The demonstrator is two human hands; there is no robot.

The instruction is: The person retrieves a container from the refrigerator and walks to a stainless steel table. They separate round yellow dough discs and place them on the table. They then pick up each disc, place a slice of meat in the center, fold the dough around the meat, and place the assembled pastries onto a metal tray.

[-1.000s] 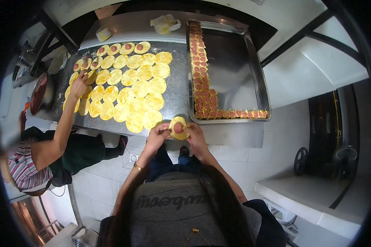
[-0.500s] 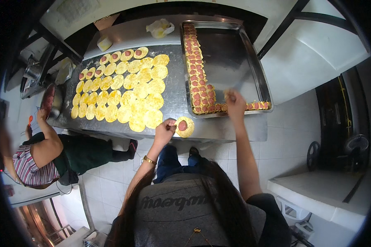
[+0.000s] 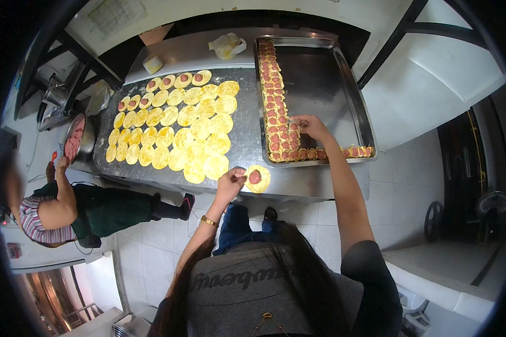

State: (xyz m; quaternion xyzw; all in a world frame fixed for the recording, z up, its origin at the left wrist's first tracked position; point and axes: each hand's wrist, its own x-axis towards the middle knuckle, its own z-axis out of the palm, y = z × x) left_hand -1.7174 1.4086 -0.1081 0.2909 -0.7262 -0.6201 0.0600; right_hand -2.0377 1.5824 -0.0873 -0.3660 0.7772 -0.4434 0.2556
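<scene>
Near the table's front edge lies a round yellow dough wrapper (image 3: pixel 258 179) with a lump of pink meat filling in its middle. My left hand (image 3: pixel 231 184) is closed, fingertips pinched at the wrapper's left edge. Over the large metal tray (image 3: pixel 351 84), my right hand (image 3: pixel 311 126) reaches to the short inner row, its fingers closed round a small filled dumpling that they mostly hide. Open-topped dumplings (image 3: pixel 274 101) line the tray's left side and front edge, with a gap toward the right of the front row.
Many yellow dough wrappers (image 3: pixel 185 137) cover the table to the left, several in the far rows topped with meat. A plastic bag (image 3: pixel 227 46) and a small yellowish tub (image 3: pixel 153 63) stand behind. At left, a co-worker (image 3: pixel 56 208) reaches into a bowl of pink filling (image 3: pixel 74 140).
My right hand has moved left across the tray, from near the front row to the short inner row. My left hand stays at the filled wrapper. The view has shifted slightly.
</scene>
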